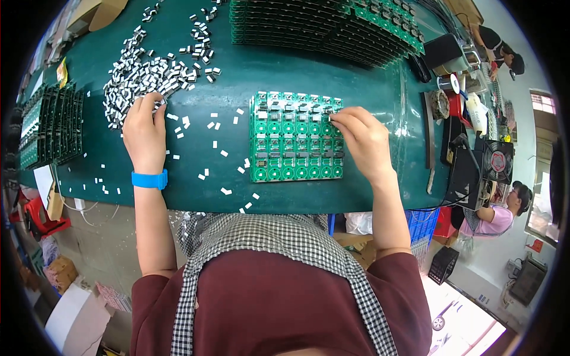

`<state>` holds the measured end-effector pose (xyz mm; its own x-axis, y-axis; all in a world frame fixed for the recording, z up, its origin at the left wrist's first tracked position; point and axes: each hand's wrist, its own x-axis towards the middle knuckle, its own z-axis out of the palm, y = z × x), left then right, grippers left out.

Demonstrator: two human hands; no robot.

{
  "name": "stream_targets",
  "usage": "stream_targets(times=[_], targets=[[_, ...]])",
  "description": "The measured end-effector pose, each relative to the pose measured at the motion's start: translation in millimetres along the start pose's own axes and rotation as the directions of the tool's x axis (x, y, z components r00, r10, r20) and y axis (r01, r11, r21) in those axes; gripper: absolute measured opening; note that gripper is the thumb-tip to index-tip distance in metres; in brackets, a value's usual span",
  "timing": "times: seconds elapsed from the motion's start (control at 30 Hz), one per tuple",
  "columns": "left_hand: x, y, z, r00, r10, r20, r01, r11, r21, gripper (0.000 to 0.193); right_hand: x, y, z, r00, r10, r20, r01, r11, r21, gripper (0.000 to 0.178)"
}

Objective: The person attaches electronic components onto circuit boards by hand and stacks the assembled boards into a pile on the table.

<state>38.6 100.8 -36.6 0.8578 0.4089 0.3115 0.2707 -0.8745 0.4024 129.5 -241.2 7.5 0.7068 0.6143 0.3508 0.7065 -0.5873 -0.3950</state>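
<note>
A green circuit board panel (pixel 297 160) lies on the table in front of me, with rows of black and white parts and round printed outlines. At its upper right edge, my right hand (pixel 367 139) has thumb and fingers pinched together; whatever sits between the tips is too small to make out. My left hand (pixel 144 136), wearing a blue wristband (pixel 149 180), is at the near edge of a heap of small white-and-black components (pixel 151 74). Its fingers are closed around one such small component.
Tall stacks of green boards stand at the back (pixel 297 29) and far left (pixel 53 127). Loose white pieces (pixel 215 144) are scattered between heap and panel. On the right are a solder spool (pixel 448 83), a fan (pixel 497 161) and cables. Two other people work beyond.
</note>
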Motion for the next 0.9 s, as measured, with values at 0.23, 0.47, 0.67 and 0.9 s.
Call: stream_targets(times=[0.23, 0.47, 0.67, 0.9], targets=[[0, -1, 1, 0.990, 0.116, -0.079, -0.116, 0.993, 0.014, 0.008, 6, 1, -2, 0.997, -0.052, 0.048, 0.056, 0.995, -0.081, 0.013], [-2, 0, -5, 0.969, 0.185, -0.164, -0.198, 0.978, -0.065, 0.016, 3, 1, -1, 0.995, -0.047, 0.090, 0.056, 0.993, -0.100, 0.013], [-20, 42, -24, 0.986, -0.009, 0.167, 0.141, 0.582, -0.801, 0.023, 2, -23, 4, 0.999, -0.040, -0.034, 0.032, 0.978, -0.208, 0.018], [-49, 102, -24, 0.943, 0.297, 0.150, -0.012, 0.481, -0.877, 0.019, -10, -85, 22, 0.869, 0.268, 0.415, -0.465, 0.159, 0.871, 0.030]])
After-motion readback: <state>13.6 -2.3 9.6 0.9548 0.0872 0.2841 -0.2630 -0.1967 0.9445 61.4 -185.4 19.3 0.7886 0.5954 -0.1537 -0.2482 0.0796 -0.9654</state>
